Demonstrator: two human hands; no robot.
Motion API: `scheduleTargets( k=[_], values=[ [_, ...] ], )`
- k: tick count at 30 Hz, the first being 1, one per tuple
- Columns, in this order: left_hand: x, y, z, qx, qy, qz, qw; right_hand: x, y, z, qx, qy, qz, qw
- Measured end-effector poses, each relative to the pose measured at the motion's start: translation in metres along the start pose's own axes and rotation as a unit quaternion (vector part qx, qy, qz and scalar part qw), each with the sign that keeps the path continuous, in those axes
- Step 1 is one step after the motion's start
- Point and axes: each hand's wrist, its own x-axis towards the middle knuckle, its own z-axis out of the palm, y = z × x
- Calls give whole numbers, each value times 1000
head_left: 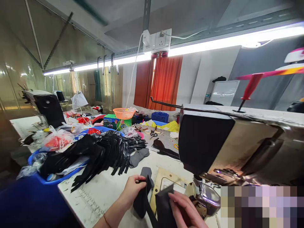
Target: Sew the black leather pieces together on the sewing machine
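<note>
My left hand (133, 189) is closed round a folded black leather piece (142, 198) just left of the sewing machine's needle plate (163, 179). My right hand (186, 210) presses its fingers together on a second black piece (163, 205), which stands up beside the first one. Both pieces sit in front of the presser foot (198, 186) of the sewing machine (228, 142). A dark strap hangs down between the two pieces.
A pile of black cut pieces (102, 152) lies across a blue basin (51, 180) to the left on the white table (99, 193). Farther back are an orange basket (123, 113), scissors (154, 134), bags, and another sewing machine (45, 106).
</note>
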Motion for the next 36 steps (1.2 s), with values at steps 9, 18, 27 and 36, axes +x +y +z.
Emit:
scheduleTargets(
  k=[9,18,27,36],
  values=[
    [-38,14,8,-168,-58,-52,983,1,9,67,-29,-81,207,975],
    [-44,10,10,-242,-56,-20,968,-4,10,53,-50,-127,251,958],
    [-39,19,3,-266,-32,-37,963,1,8,44,-38,-282,245,927],
    [-40,22,6,-270,-22,-39,962,1,-16,38,-80,-318,163,931]
  ],
)
